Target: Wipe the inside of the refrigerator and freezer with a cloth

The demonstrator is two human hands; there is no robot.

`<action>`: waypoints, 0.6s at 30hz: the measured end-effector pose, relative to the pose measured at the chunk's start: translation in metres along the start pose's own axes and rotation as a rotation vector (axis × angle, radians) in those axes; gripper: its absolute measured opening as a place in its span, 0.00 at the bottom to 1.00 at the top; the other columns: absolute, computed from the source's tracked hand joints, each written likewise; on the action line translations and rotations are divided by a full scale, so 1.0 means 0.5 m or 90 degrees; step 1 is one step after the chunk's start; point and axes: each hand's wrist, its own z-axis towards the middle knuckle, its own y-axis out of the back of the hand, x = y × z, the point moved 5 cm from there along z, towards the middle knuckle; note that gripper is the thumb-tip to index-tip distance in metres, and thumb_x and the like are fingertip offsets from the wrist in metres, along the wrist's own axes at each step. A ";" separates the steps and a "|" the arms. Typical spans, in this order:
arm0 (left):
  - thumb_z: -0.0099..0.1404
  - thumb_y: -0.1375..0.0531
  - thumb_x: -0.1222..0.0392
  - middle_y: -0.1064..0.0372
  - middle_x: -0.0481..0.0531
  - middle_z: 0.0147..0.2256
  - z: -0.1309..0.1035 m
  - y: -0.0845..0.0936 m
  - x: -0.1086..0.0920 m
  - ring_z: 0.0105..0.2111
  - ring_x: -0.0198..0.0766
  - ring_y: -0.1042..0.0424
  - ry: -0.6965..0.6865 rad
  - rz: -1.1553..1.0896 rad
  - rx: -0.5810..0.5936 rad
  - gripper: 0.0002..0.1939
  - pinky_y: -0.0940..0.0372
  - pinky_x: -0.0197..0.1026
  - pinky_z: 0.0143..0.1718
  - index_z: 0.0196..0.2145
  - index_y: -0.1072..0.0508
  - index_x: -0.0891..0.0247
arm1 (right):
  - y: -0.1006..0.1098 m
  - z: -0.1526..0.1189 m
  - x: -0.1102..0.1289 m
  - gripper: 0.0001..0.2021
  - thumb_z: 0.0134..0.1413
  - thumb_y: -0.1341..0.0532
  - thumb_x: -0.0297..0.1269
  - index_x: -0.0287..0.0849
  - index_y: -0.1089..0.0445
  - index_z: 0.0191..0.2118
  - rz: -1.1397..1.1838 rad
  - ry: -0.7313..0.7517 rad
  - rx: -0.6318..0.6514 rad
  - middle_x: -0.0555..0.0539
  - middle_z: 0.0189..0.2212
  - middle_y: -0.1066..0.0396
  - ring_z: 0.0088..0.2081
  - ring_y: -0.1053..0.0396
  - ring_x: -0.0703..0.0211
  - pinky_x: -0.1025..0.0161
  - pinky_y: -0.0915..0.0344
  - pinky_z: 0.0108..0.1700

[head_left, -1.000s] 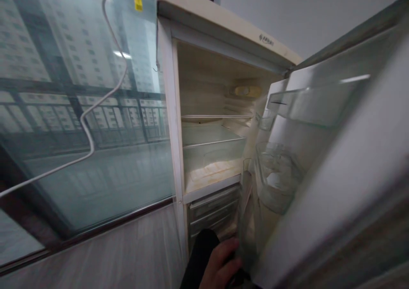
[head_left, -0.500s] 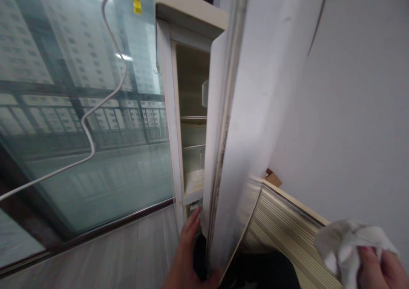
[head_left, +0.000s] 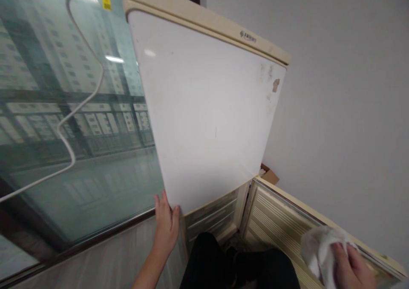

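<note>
The white upper door (head_left: pixel 204 110) of a refrigerator stands flush against its cream body. At the door's lower left corner is my left hand (head_left: pixel 166 223), fingers apart, touching the edge and holding nothing. My right hand (head_left: pixel 351 267) grips a crumpled white cloth (head_left: pixel 319 250) at the lower right. Behind the cloth, the lower door (head_left: pixel 275 216) hangs open with its ribbed inner side showing. Inside the lower compartment, drawer fronts (head_left: pixel 212 227) are partly visible. Brown marks and a torn patch (head_left: pixel 275 85) show on the upper door's right side.
A glass window (head_left: pixel 105 165) with a dark frame lies to the left, a white cable (head_left: pixel 72 152) in front of it. A cardboard box (head_left: pixel 269 176) sits behind the lower door by the white wall (head_left: pixel 345 110). My knees (head_left: pixel 206 259) are close to the refrigerator.
The upper door has swung from open to closed, hiding the shelves. My left hand has moved left with it to the door's edge. The cloth in my right hand has shifted slightly left.
</note>
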 end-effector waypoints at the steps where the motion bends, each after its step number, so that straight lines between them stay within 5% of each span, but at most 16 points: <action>1: 0.73 0.47 0.50 0.61 0.70 0.71 0.001 0.006 -0.005 0.72 0.62 0.63 -0.026 0.072 -0.024 0.32 0.58 0.70 0.67 0.69 0.45 0.66 | 0.001 0.003 -0.003 0.27 0.53 0.47 0.65 0.42 0.29 0.32 -0.005 0.002 -0.001 0.45 0.30 0.28 0.35 0.29 0.48 0.57 0.36 0.37; 4: 0.71 0.44 0.52 0.67 0.72 0.72 -0.001 0.019 -0.009 0.71 0.65 0.64 -0.082 0.209 -0.042 0.33 0.56 0.70 0.66 0.69 0.45 0.67 | 0.007 0.007 0.000 0.28 0.51 0.47 0.66 0.43 0.29 0.30 -0.014 0.004 0.000 0.45 0.29 0.28 0.34 0.29 0.47 0.55 0.35 0.38; 12: 0.73 0.48 0.50 0.57 0.78 0.69 0.025 0.006 0.018 0.69 0.66 0.55 -0.101 0.217 -0.026 0.35 0.49 0.68 0.64 0.70 0.50 0.73 | 0.011 -0.004 0.006 0.27 0.50 0.46 0.65 0.43 0.29 0.31 -0.008 -0.013 0.001 0.43 0.29 0.27 0.33 0.29 0.46 0.55 0.35 0.38; 16: 0.66 0.38 0.47 0.41 0.70 0.62 0.050 0.065 -0.067 0.62 0.61 0.40 -0.064 0.048 -0.116 0.40 0.40 0.65 0.60 0.68 0.45 0.67 | 0.008 -0.003 -0.009 0.27 0.50 0.46 0.64 0.42 0.28 0.33 0.002 -0.014 -0.002 0.42 0.33 0.26 0.36 0.28 0.46 0.56 0.34 0.38; 18: 0.68 0.41 0.49 0.30 0.59 0.51 0.060 0.099 -0.143 0.51 0.51 0.29 -0.082 -0.176 -0.032 0.22 0.30 0.56 0.50 0.57 0.31 0.57 | 0.006 -0.003 -0.010 0.27 0.49 0.46 0.64 0.42 0.28 0.33 0.005 -0.014 0.000 0.42 0.33 0.26 0.36 0.28 0.46 0.56 0.34 0.38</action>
